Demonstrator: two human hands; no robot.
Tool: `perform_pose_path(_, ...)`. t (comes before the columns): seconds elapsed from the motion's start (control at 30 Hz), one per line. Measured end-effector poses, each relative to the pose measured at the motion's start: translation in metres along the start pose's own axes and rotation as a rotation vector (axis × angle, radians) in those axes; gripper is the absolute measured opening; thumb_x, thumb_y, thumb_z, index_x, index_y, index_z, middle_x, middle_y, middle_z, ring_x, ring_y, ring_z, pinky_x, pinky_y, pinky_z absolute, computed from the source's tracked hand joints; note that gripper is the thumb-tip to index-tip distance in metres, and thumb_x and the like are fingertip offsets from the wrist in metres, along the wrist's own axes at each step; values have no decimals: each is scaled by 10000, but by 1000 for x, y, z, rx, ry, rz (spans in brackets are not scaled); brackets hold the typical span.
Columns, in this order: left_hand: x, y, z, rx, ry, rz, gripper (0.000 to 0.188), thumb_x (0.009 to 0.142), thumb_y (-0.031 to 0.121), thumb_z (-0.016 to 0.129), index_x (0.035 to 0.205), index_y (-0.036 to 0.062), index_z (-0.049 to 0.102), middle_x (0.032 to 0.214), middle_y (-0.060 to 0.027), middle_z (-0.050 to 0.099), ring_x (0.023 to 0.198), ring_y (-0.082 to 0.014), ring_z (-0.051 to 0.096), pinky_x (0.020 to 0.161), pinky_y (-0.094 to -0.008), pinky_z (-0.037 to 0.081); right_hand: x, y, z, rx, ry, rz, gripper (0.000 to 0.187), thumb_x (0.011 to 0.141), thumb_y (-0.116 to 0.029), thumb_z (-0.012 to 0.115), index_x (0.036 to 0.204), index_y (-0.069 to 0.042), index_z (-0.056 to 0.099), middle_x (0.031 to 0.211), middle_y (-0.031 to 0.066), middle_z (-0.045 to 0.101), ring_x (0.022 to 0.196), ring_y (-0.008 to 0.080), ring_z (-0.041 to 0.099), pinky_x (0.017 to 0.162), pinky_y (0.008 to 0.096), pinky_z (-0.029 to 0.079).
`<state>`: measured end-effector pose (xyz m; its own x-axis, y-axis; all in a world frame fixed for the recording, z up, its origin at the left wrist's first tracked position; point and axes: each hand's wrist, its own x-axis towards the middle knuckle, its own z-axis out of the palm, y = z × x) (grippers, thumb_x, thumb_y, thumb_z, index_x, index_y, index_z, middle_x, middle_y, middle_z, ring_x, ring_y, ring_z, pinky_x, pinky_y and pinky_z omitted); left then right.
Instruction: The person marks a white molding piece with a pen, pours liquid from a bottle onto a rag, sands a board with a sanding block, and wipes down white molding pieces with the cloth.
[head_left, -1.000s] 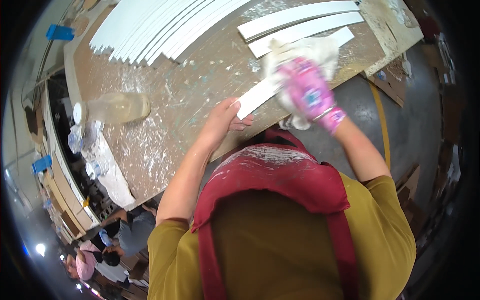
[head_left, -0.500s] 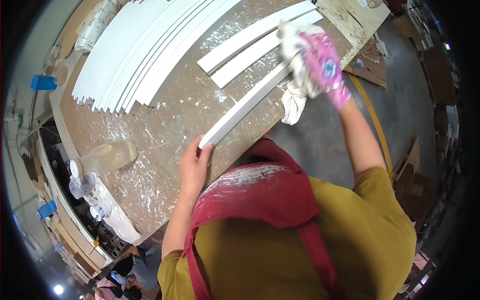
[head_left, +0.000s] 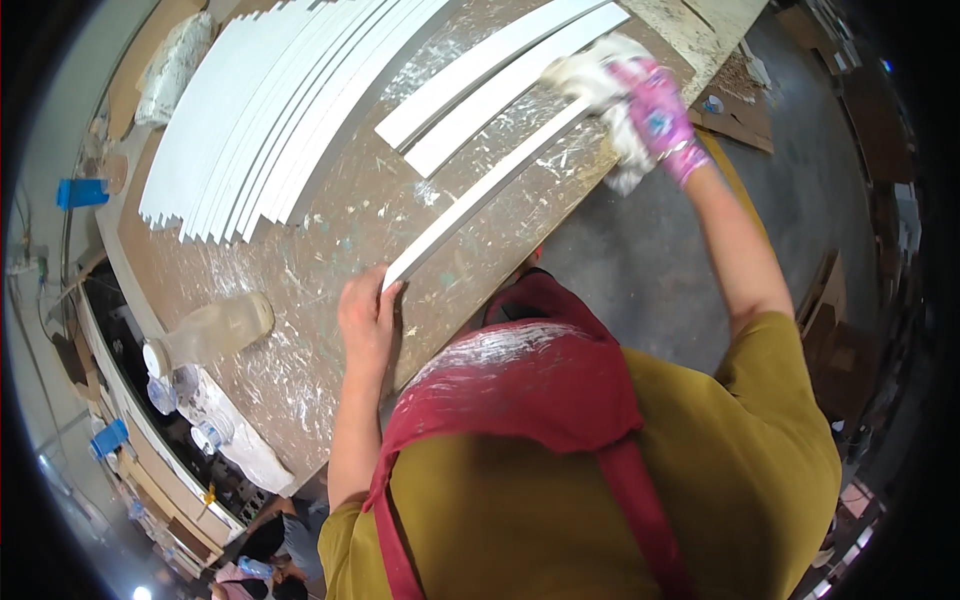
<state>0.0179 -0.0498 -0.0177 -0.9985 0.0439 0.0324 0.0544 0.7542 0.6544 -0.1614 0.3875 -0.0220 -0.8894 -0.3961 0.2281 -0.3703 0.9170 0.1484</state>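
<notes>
A narrow white strip [head_left: 485, 196] runs slantwise across the near edge of the work table. My bare left hand [head_left: 366, 312] pinches its near end between thumb and fingers. At the far end, my right hand [head_left: 655, 108], in a pink patterned glove, is closed on a white rag [head_left: 590, 78], which covers the strip's tip. Part of the cloth hangs past the table edge, and this hand is slightly blurred. Beyond the held piece lie two wider curved white strips [head_left: 490, 75], side by side.
Many white curved strips [head_left: 270, 110] are stacked at the far left on the stained brown table [head_left: 330, 270]. A clear bottle of pale liquid [head_left: 215, 330] lies at the left, near a smaller bottle [head_left: 212, 435] on a white cloth [head_left: 255, 460]. People [head_left: 275, 560] show at lower left.
The strip has turned so a narrower white face shows. My left hand has shifted slightly left. My right hand, with the rag, has moved a little, still at the far end.
</notes>
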Motion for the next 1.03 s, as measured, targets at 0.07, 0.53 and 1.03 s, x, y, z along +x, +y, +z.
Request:
perform_pose_path(0.07, 5, 3, -6, -22, -58, -19, 213, 858, 168, 637, 1021, 31, 644, 986, -153, 647, 899, -343, 579, 816, -414, 453, -12, 77, 4, 351, -25, 344, 428, 841, -123, 516, 1264, -98, 572, 1125, 179, 607, 1050, 294, 579, 967, 356, 446)
perform_pose_path(0.53, 94, 49, 39, -191, -469, -59, 297, 887, 213, 645, 1071, -19, 637, 926, -112, 663, 848, -158, 584, 784, -294, 450, 1, -62, -14, 531, -17, 156, 456, 842, -222, 571, 1291, -147, 552, 1229, 115, 580, 1108, 258, 569, 1061, 413, 347)
perform_pose_path(1.03, 102, 84, 31, 3, -581, -168, 401, 901, 328, 573, 1157, 22, 604, 1036, -223, 658, 980, -315, 640, 864, -412, 471, 11, -59, -46, 509, -274, 414, 527, 868, -306, 590, 1361, -166, 469, 1377, 162, 462, 1267, 290, 430, 1132, 377, 267)
